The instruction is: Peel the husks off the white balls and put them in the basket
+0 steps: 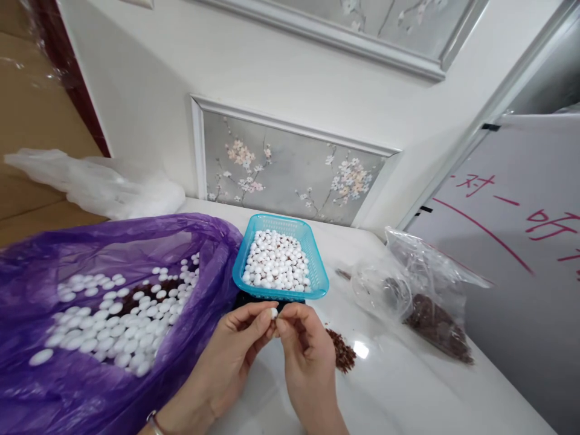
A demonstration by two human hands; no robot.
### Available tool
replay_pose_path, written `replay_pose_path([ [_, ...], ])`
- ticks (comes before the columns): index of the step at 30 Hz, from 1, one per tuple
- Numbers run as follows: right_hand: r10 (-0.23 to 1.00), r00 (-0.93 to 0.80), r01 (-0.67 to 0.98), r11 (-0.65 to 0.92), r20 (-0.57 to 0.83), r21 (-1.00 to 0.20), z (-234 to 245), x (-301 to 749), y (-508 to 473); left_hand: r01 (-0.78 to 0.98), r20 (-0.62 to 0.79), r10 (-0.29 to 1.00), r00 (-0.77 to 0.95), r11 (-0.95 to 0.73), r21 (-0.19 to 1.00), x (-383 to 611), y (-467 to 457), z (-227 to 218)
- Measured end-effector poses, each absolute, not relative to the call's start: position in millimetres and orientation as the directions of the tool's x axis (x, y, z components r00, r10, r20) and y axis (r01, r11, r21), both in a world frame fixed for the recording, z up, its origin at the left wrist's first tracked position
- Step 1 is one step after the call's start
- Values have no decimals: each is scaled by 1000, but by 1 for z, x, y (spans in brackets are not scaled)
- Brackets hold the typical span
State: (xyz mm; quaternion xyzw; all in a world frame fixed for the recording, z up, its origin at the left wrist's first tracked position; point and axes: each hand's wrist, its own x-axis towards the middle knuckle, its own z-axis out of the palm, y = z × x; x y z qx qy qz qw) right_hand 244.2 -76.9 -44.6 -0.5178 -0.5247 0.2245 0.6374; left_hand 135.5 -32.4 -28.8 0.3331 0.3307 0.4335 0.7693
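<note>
Both hands meet above the table, just in front of the blue basket. My left hand [238,347] pinches a small white round piece [273,313] between thumb and fingertips. Close against it, my right hand [310,356] has thumb and forefinger pressed together; whatever they grip is hidden. The blue plastic basket [319,275] holds many white round pieces with brown bits showing among them. To the left, an opened purple plastic bag [199,362] contains more white pieces and some dark brown ones. A small heap of reddish-brown bits [343,351] lies beside my right hand.
A clear bag of brown material [437,326] rests on the white table [408,393] at the right, near a clear plastic container [383,287]. Crumpled translucent plastic [104,187] lies at the back left. A framed flower panel [290,163] stands behind, with a whiteboard [521,175] at right.
</note>
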Motion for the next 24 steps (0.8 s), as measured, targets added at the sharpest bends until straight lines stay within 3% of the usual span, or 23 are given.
replay_pose_path([
  [18, 877, 340, 113, 320, 339, -941, -42, 242, -74, -424, -158, 918, 363, 314, 849, 133, -34, -28],
  [24, 912, 335, -11, 254, 236, -967, -34, 245, -74, -426, -116, 928, 353, 270, 864, 133, -36, -29],
])
